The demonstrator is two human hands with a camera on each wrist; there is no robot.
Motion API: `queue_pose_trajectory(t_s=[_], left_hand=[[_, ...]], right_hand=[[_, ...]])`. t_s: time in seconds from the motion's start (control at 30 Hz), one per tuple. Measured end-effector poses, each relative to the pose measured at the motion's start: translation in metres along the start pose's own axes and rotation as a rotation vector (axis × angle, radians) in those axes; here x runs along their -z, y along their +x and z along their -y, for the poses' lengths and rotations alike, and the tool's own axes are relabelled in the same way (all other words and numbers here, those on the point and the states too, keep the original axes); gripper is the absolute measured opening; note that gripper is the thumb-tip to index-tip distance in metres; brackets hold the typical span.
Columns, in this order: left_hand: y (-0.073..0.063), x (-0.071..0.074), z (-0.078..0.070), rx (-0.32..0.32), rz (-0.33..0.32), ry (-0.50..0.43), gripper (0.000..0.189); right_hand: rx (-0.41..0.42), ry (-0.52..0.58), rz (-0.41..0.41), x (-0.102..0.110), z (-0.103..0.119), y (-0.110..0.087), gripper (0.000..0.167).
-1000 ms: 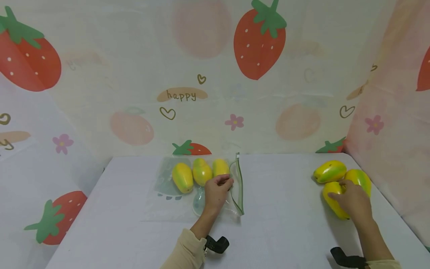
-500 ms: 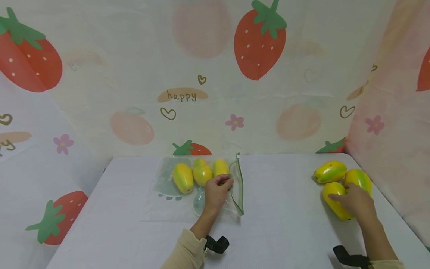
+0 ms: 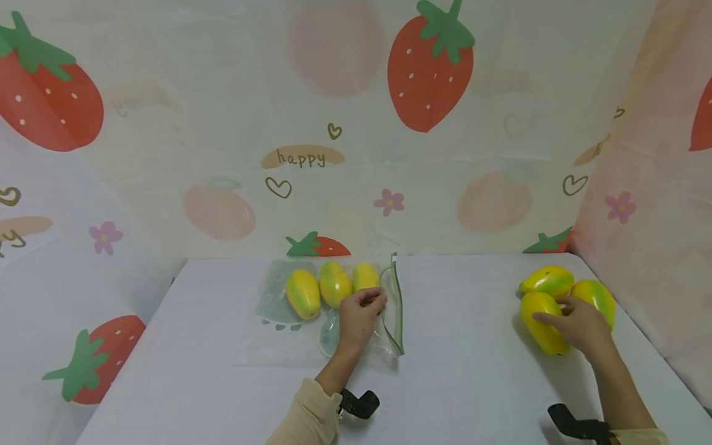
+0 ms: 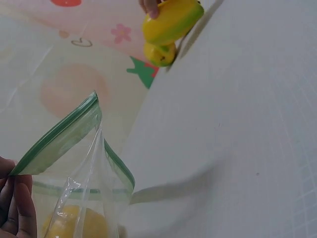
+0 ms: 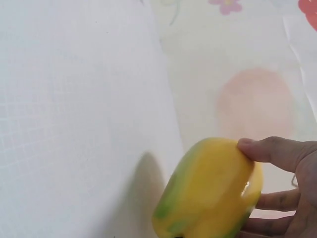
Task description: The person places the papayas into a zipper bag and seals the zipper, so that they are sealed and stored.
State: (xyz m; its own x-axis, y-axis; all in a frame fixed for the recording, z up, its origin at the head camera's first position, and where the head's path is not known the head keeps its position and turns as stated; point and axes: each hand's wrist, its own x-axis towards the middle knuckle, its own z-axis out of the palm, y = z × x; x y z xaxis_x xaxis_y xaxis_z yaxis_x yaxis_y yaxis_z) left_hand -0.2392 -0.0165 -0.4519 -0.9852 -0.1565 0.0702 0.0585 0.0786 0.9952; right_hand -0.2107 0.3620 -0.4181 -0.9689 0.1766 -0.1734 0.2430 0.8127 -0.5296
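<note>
My left hand point(image 3: 358, 318) pinches the green-edged mouth of a clear zip bag point(image 3: 311, 346), holding it gaped, as the left wrist view shows. Three yellow papayas lie in the bag: a left one point(image 3: 303, 294), a middle one point(image 3: 335, 284) and a right one point(image 3: 365, 276) partly behind the hand. At the table's right, my right hand point(image 3: 584, 324) grips a yellow-green papaya point(image 3: 542, 322), thumb on one side and fingers on the other. In the right wrist view this papaya point(image 5: 210, 191) is tilted, its shadow beside it on the white surface.
Two more papayas, a back one point(image 3: 547, 283) and a right one point(image 3: 595, 300), lie close behind the right hand on the white table point(image 3: 461, 346). A printed strawberry curtain point(image 3: 423, 161) stands along the back and both sides.
The right hand has closed on the front papaya and moved it slightly left and up, off its former spot. The left hand and bag have stayed still.
</note>
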Motion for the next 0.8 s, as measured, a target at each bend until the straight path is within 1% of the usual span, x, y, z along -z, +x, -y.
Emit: queue_pose_trajectory(t_s=[0.13, 0.4, 0.63, 0.8], left_hand=[[0.0, 0.0, -0.001, -0.004, -0.001, -0.001, 0.023], [0.0, -0.001, -0.002, 0.0, -0.008, -0.003, 0.02], [-0.001, 0.0, -0.001, 0.006, -0.003, 0.002, 0.021], [-0.001, 0.0, -0.002, 0.005, -0.008, 0.009, 0.02]], right_hand=[[0.011, 0.043, 0.005, -0.004, 0.005, 0.002, 0.094], [0.04, 0.152, 0.055, -0.015, 0.018, 0.007, 0.097], [0.041, 0.174, 0.075, -0.022, 0.03, 0.012, 0.097], [0.069, 0.216, 0.096, -0.027, 0.038, 0.018, 0.091]])
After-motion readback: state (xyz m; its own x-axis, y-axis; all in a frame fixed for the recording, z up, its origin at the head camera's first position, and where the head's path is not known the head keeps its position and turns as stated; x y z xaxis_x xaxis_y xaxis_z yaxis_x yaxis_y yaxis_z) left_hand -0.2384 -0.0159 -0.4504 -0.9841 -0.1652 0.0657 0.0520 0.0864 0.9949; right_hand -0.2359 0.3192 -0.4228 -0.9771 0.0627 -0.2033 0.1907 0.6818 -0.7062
